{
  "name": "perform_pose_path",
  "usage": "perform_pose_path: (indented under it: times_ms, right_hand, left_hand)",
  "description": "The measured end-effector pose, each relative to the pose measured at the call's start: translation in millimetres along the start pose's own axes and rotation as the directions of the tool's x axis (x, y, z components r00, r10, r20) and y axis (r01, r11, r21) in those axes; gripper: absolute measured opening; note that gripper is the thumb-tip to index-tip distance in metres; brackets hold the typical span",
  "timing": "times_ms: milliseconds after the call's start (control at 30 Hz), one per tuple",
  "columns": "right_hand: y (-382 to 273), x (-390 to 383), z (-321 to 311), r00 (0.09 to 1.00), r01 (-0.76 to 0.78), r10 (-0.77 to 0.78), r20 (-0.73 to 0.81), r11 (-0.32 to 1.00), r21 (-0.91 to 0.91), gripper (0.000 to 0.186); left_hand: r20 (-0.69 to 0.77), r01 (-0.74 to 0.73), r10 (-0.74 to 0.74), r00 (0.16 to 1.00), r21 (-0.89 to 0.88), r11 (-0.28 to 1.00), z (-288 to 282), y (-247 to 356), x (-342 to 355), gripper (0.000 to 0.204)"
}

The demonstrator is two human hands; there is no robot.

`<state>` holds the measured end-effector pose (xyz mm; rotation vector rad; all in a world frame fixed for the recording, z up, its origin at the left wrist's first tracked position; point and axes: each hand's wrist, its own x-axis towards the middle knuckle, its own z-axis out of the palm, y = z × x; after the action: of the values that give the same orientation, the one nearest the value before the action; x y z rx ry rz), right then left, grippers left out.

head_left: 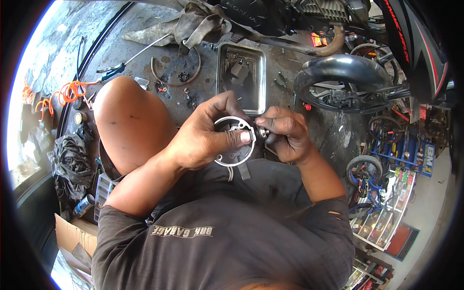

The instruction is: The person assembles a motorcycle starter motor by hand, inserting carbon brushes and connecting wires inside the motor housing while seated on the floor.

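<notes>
My left hand (195, 137) grips a round, shallow metal housing (234, 155) with a bright rim and a darker inside; it looks like a brake plate. The left thumb presses on its right-hand edge. At that same edge, the bent fingers of my right hand (289, 137) pinch a small shiny metal fitting (263, 134). The fitting touches the housing or sits right against it; I cannot tell which. Both hands are blackened with grease and held in front of my dark shirt.
Beyond my hands lies a rectangular metal tray (262, 79) with dark contents. A motorcycle wheel (338, 72) stands at the right, under bodywork. An air blow gun (110, 71) with an orange coiled hose (67, 92) and a grey rag (200, 26) lie at the far left.
</notes>
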<state>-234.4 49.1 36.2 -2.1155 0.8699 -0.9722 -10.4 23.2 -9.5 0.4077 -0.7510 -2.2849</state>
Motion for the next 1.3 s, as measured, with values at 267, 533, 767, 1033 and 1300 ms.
perform_pose_path:
  times_ms: [267,533,767,1033,1300]
  right_hand:
    - [-2.3,-9.5,5.1,0.996,-0.086,0.088,-0.019,0.993,0.076,0.027]
    - [-3.4,-18.7,8.3,0.984,-0.169,0.176,-0.040,0.976,0.136,0.021]
    - [-4.6,-24.9,12.1,0.968,-0.231,0.244,-0.051,0.956,0.181,0.019]
    - [-9.7,-23.7,16.8,0.947,-0.280,0.305,-0.106,0.940,0.196,0.018]
    - [-9.0,-24.3,17.5,0.934,-0.317,0.346,-0.093,0.918,0.238,0.015]
  left_hand:
    - [0.023,-0.158,0.159,0.987,0.300,0.941,3.8,7.8,-2.7,0.029]
    - [0.022,-0.266,0.286,0.958,0.442,0.857,8.8,6.0,-3.8,0.025]
    - [0.038,-0.301,0.353,0.935,0.611,0.732,10.1,10.0,-5.4,0.023]
    - [0.135,-0.388,0.438,0.889,0.730,0.562,8.7,13.5,-5.3,0.023]
    - [0.167,-0.420,0.475,0.864,0.759,0.498,7.3,13.2,-4.7,0.024]
